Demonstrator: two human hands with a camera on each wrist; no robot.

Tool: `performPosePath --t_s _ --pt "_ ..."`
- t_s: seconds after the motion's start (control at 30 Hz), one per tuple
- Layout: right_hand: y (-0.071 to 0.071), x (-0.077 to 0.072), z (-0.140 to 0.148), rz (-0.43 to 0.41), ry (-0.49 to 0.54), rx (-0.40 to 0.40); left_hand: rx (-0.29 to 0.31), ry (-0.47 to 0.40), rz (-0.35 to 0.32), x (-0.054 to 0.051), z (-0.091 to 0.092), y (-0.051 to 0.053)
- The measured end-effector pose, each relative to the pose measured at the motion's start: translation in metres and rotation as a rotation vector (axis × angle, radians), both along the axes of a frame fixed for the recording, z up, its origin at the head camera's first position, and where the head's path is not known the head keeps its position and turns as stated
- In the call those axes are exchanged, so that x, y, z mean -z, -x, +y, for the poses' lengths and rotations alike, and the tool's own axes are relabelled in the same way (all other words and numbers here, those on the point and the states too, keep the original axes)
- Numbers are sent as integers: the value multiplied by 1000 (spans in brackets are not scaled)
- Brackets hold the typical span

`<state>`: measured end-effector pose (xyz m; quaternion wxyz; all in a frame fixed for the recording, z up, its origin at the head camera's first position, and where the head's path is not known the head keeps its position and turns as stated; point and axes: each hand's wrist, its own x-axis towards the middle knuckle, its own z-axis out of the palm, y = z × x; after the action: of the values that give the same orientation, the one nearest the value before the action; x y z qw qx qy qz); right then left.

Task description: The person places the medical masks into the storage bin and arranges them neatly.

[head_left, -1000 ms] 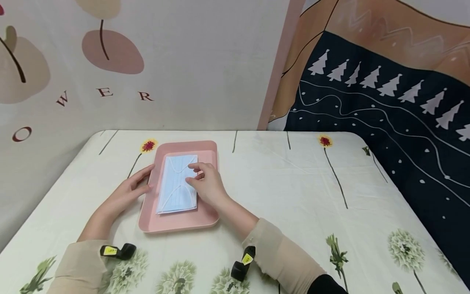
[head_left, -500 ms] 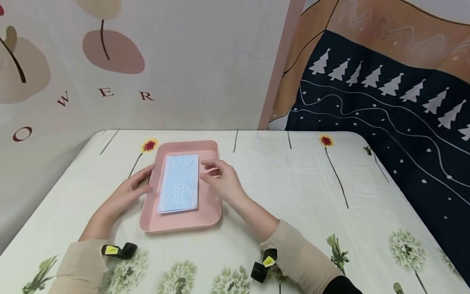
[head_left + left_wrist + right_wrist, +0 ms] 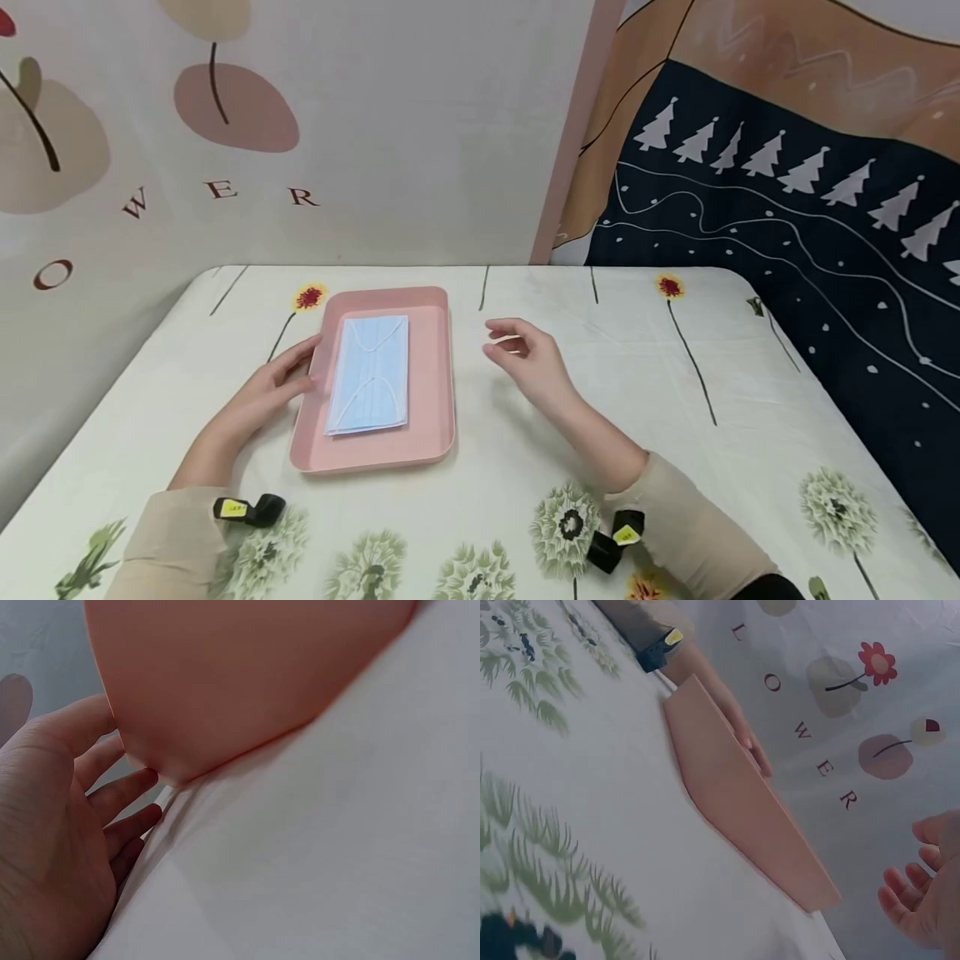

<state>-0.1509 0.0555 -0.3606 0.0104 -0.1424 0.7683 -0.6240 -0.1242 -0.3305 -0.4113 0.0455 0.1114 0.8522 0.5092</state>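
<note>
A pink tray (image 3: pixel 431 417) lies on the table, with a folded light-blue face mask (image 3: pixel 369 375) flat inside it; more than one may be stacked there, I cannot tell. White ear loops curve over the mask's face. My left hand (image 3: pixel 258 396) touches the tray's left side with loosely extended fingers (image 3: pixel 124 791), seen close in the left wrist view. To the right of the tray, my right hand (image 3: pixel 536 362) hovers above the cloth, its fingers (image 3: pixel 904 889) loosely bent and holding nothing. In the right wrist view the tray's side wall (image 3: pixel 735 795) hides the mask.
A white flower-print cloth (image 3: pixel 600 375) covers the table. Behind it hangs a pale printed curtain (image 3: pixel 420 150), with a dark tree-patterned fabric (image 3: pixel 750 200) on the right. Each wrist carries a small black camera, the left camera (image 3: pixel 258 510) and the right camera (image 3: pixel 615 542).
My right hand has moved from over the mask, off the tray and to the right. The left hand stays at the tray's left side, and the mask and tray have not visibly shifted.
</note>
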Motion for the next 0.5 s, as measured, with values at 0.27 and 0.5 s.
performPosePath --t_s 0.27,0.5 --pt "9 2 43 5 -58 76 7 5 19 -2 -5 1" --pt "14 8 82 -5 -143 107 49 -62 -8 -5 -6 3"
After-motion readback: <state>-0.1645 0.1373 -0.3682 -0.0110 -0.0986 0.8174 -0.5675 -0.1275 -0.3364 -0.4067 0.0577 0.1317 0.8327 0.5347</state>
